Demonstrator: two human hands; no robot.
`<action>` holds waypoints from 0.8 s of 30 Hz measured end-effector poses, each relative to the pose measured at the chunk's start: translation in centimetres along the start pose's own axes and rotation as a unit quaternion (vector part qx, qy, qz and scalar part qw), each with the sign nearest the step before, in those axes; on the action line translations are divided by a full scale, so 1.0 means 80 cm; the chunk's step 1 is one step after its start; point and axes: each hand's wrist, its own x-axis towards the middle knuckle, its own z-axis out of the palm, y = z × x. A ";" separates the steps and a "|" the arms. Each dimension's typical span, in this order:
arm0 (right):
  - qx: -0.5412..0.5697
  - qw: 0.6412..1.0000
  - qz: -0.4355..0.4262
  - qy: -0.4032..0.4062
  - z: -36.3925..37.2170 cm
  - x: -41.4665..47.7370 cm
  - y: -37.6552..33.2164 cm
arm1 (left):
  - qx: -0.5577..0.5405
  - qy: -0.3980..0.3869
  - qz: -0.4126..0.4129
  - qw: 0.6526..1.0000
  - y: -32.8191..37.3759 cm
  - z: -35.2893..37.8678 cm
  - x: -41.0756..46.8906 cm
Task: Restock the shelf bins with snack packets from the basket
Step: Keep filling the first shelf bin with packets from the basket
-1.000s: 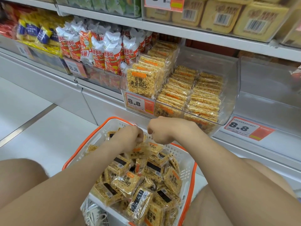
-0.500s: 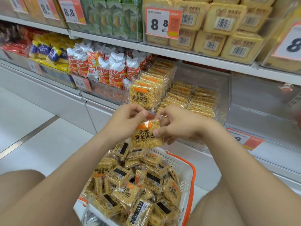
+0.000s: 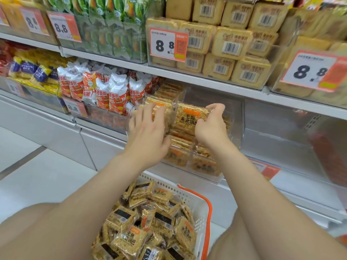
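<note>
A clear shelf bin holds rows of golden rice-crisp snack packets. My right hand grips one upright packet with an orange label and black characters, inside the bin above the lying packets. My left hand rests flat, fingers spread, against the upright stack of packets at the bin's left side. Below, between my knees, a white basket with an orange rim is heaped with several more of the same packets.
Red-and-white snack bags fill the bin to the left. On the upper shelf stand yellow biscuit packs and green packets, with 8.8 price tags. An empty clear bin sits to the right. White floor lies left.
Both hands lifted a packet out of the basket and carried it up into the shelf bin. My left hand let go and now presses the upright stack; the view tilted upward.
</note>
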 end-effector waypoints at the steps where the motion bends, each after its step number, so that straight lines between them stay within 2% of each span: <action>1: 0.028 0.999 0.026 0.019 0.003 0.008 0.000 | 0.005 -0.002 0.001 1.000 0.001 0.003 0.007; 3: 0.073 0.993 0.072 0.055 0.011 0.024 0.000 | 0.012 0.001 0.010 1.000 0.003 0.008 0.023; 6: 0.064 0.987 0.113 0.096 0.023 0.051 -0.001 | 0.032 0.007 0.023 0.999 0.004 0.015 0.042; 11: -0.029 0.983 0.061 0.173 0.033 0.091 0.018 | 0.070 0.027 0.034 0.997 0.004 0.025 0.065; 15: -0.105 0.974 0.022 0.198 0.040 0.120 0.035 | 0.092 0.047 0.037 0.994 0.002 0.035 0.076; 19: -0.052 0.977 0.014 0.206 0.039 0.142 0.032 | 0.090 0.071 0.025 0.993 0.001 0.044 0.084; 24: -0.027 0.975 0.043 0.215 0.040 0.159 0.023 | 0.086 0.088 0.017 0.992 0.002 0.050 0.090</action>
